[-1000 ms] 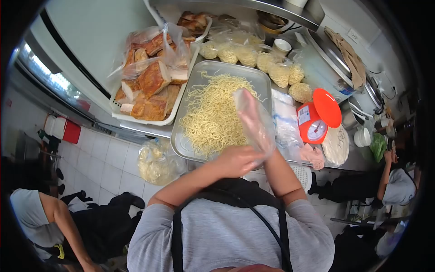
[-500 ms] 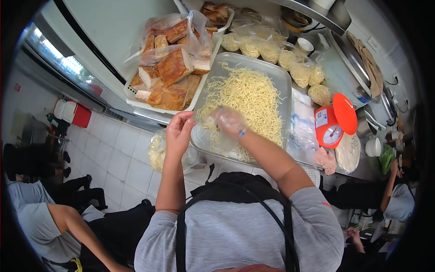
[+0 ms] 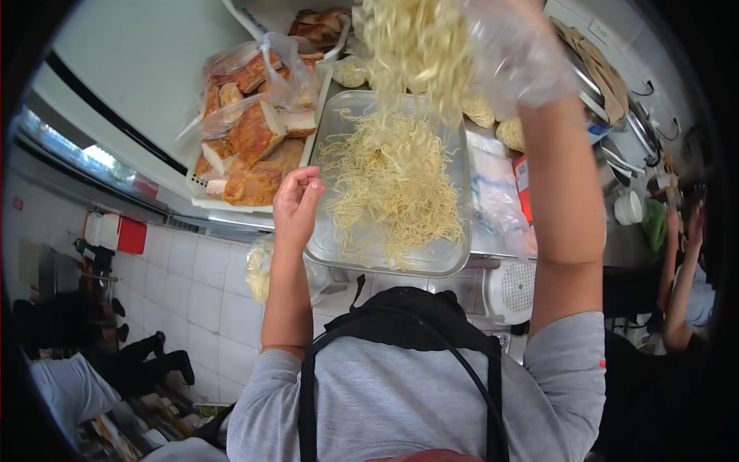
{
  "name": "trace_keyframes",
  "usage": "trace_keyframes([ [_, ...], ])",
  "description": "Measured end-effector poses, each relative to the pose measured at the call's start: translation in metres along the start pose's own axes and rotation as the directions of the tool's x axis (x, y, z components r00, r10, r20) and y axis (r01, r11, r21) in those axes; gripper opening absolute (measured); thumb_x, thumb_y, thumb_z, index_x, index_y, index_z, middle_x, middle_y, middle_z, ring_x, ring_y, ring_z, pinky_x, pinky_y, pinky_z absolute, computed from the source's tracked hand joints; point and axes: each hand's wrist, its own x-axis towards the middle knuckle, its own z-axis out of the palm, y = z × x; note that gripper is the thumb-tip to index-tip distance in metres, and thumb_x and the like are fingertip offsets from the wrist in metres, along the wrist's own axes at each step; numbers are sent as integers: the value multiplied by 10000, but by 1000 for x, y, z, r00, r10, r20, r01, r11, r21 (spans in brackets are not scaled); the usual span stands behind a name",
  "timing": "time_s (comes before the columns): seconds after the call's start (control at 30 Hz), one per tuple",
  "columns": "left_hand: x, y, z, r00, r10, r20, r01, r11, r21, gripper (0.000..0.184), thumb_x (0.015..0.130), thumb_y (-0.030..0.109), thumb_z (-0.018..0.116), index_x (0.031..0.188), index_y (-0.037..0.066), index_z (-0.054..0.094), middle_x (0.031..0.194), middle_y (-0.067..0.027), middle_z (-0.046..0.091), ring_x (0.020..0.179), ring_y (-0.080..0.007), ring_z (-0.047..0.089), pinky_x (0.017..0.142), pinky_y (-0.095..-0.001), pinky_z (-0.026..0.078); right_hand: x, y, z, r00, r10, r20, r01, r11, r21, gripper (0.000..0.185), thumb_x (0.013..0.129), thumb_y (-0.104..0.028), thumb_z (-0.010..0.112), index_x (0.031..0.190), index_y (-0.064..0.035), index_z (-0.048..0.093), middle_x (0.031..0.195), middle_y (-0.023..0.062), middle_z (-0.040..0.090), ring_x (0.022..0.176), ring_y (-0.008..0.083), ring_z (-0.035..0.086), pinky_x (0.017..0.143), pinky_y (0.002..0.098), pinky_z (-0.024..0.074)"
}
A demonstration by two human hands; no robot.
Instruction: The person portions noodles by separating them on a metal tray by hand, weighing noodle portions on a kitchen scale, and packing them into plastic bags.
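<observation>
My right hand point(image 3: 519, 58), in a clear plastic glove and blurred by motion, is raised above the far side of a metal tray point(image 3: 323, 250). It grips a big bunch of noodles point(image 3: 419, 46), whose strands hang down towards the tray. More thin yellow noodles point(image 3: 396, 189) lie loosely heaped in the tray. My left hand point(image 3: 296, 204) is bare and holds nothing. Its fingers are loosely curled, with the thumb apart from them, beside the tray's left edge.
Left of the tray, a white crate point(image 3: 319, 100) holds roasted pork chunks point(image 3: 258, 131) and plastic bags. Clear bags point(image 3: 493, 185) and a partly hidden red scale point(image 3: 523, 189) are on the right. A white stool point(image 3: 512, 292) stands below. Other people are at both sides.
My right hand has risen from the tray up and to the right, lifting a bunch of noodles. The heap in the tray is smaller. My left hand stays beside the tray.
</observation>
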Motion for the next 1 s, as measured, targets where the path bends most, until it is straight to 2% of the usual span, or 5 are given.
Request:
trace_keyframes([
  [0.23,1,-20,10,998,-39,55,37,999,39,190,831,106,505,998,18,524,817,-5,537,732,-79,520,626,-192,393,-33,-25,0,946,258,-196,-207,946,248,357,730,-103,583,1072,-38,503,905,51,590,801,121,570,708,239,478],
  [0.4,-4,-36,3,995,-66,78,63,997,50,190,829,95,506,995,4,519,825,-8,527,747,-80,501,662,-208,404,-84,114,-63,983,58,-172,-142,837,-528,436,697,-154,647,1087,-34,493,1028,65,544,906,109,524,800,254,422],
  [0.67,-7,-49,8,987,-133,94,124,988,94,195,813,86,529,991,9,531,793,20,520,696,-48,451,640,-179,389,-173,231,-47,988,69,-140,-110,-322,-940,472,741,-53,515,1199,-64,402,1128,178,479,1056,280,458,879,334,375],
  [0.87,-4,-53,16,976,-133,175,115,988,108,204,816,108,533,997,14,527,773,21,516,682,-50,457,626,-180,387,-150,210,-70,941,257,-221,-275,195,-941,572,721,-69,527,1258,-105,332,1066,156,531,955,220,527,764,309,445],
  [1.0,11,-24,20,949,-235,211,222,971,85,277,814,94,492,1080,23,465,912,-42,514,833,-109,511,705,-219,402,-121,185,-102,935,320,-151,-344,924,-167,549,644,24,564,1165,-106,451,954,51,569,791,112,540,697,224,455],
])
